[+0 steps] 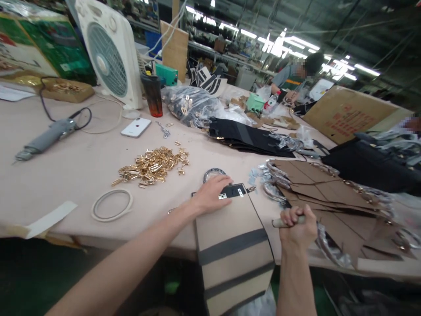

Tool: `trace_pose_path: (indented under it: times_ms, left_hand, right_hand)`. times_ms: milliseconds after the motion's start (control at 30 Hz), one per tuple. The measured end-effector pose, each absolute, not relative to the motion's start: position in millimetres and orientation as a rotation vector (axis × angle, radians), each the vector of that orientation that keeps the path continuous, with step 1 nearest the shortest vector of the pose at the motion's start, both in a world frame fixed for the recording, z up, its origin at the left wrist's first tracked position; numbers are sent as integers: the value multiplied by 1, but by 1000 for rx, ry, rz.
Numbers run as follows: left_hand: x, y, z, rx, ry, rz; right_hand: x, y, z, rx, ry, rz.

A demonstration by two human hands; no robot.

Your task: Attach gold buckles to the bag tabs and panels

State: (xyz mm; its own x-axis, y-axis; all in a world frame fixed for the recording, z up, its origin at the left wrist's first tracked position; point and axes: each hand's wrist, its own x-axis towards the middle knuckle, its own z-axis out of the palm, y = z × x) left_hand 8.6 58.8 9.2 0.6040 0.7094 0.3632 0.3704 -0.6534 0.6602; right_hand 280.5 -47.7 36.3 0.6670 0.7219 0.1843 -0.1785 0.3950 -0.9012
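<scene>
A beige canvas strap panel with grey bands (233, 219) is pinned flat at the desk's (66, 175) near edge under the open left hand (210, 195), steadying it well; a pale cylindrical tool handle (279, 223) is clamped in the right hand (297, 228).

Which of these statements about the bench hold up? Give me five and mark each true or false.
1. The left hand rests on the black tab of a tan panel with grey stripes. True.
2. The right hand grips a pale-handled tool. True.
3. The pile of gold metal fittings sits inside a plastic bag. False: it lies loose on the table.
4. The white smartphone stands upright against the box fan. False: it lies flat on the table, apart from the fan.
5. A co-worker works further along the table. True.
</scene>
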Motion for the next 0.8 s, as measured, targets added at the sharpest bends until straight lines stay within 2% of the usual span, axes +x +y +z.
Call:
trace_pose_path:
  times_ms: [167, 400, 800]
  left_hand:
    - [-51, 41, 7, 2222, 1027, 1074]
    - [-77, 6, -7, 2148, 1101, 1037]
    - [-82, 7, -16, 2128, 1073, 1002]
  right_hand:
    - [278, -56, 48, -1016, -548, 615]
    - [241, -44, 59, -970, -612, 659]
    - [105, -12, 52, -751, -790, 926]
